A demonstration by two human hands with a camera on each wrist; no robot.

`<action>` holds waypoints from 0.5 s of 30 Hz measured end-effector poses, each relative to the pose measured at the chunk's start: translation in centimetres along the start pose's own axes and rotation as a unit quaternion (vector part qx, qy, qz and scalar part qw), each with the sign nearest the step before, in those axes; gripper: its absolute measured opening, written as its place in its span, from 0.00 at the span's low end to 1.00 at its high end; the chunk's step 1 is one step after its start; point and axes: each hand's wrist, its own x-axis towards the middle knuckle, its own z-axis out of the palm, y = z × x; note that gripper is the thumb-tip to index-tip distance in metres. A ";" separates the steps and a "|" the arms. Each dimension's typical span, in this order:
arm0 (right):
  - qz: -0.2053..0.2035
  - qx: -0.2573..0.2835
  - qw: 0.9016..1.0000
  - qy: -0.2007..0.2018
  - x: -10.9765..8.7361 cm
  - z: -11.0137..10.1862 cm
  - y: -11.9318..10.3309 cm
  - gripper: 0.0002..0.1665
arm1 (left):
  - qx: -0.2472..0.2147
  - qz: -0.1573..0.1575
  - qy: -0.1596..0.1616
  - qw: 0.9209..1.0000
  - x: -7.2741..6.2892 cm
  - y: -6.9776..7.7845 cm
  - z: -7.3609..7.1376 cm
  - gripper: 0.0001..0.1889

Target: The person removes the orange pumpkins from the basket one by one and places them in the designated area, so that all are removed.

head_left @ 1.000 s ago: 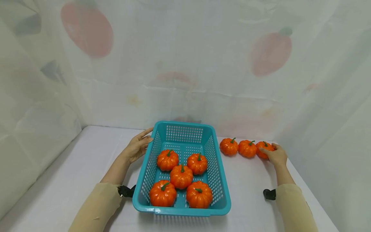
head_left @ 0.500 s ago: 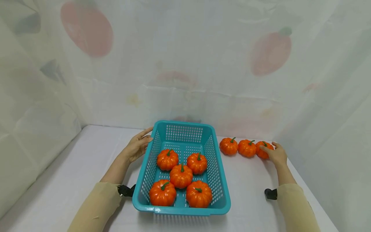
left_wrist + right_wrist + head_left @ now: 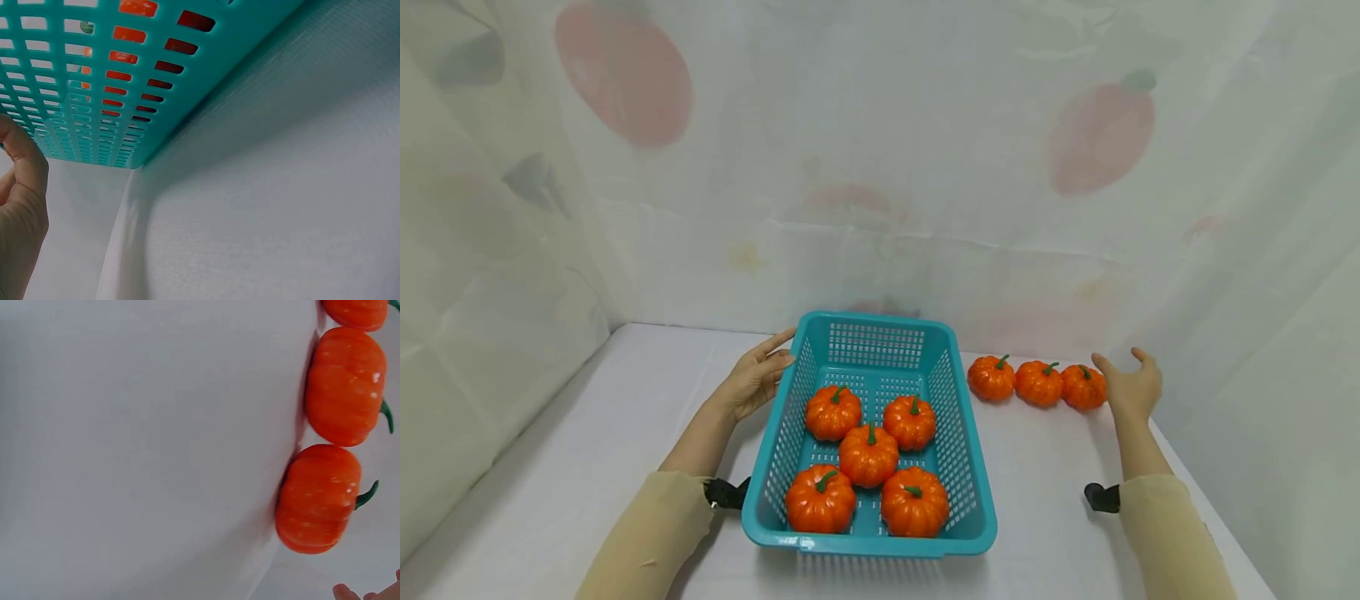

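Observation:
In the head view, a teal plastic basket [image 3: 870, 546] holds several small orange pumpkins with green stems, such as the middle pumpkin [image 3: 868, 456]. My left hand [image 3: 756, 379] touches the basket's outer left side near the back, fingers extended and relaxed. The left wrist view shows part of that hand [image 3: 24, 187] against the perforated wall [image 3: 94, 125]. Three more pumpkins form a row along the back: left [image 3: 991, 379], middle [image 3: 1039, 384] and right [image 3: 1083, 387]. Just right of the row, my right hand [image 3: 1135, 390] is spread and holds nothing. Only its fingertips [image 3: 345, 592] show in the right wrist view.
A white cloth covers the table [image 3: 1037, 483]. Pale printed curtains hang behind it [image 3: 880, 167] and along both sides. The right-hand curtain [image 3: 1247, 375] is close to my right hand. Black wrist cameras sit at both cuffs.
My right hand has let go of the rightmost pumpkin and moved a little to the right, its fingers spreading. The left hand, basket and pumpkins look unchanged.

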 end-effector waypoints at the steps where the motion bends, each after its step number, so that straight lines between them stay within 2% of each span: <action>1: -0.003 0.006 1.000 0.006 0.0 0.0 -0.3 0.48 | 0.001 0.001 -0.001 1.000 0.0 0.0 0.0 0.33; 6: -0.021 0.031 0.999 -0.001 -0.6 0.5 -1.7 0.47 | -0.002 0.003 -0.001 1.000 0.0 0.0 0.0 0.33; 15: -0.059 0.048 0.994 -0.078 -3.8 2.4 -4.5 0.47 | -0.007 0.006 -0.004 1.000 0.0 0.0 0.0 0.33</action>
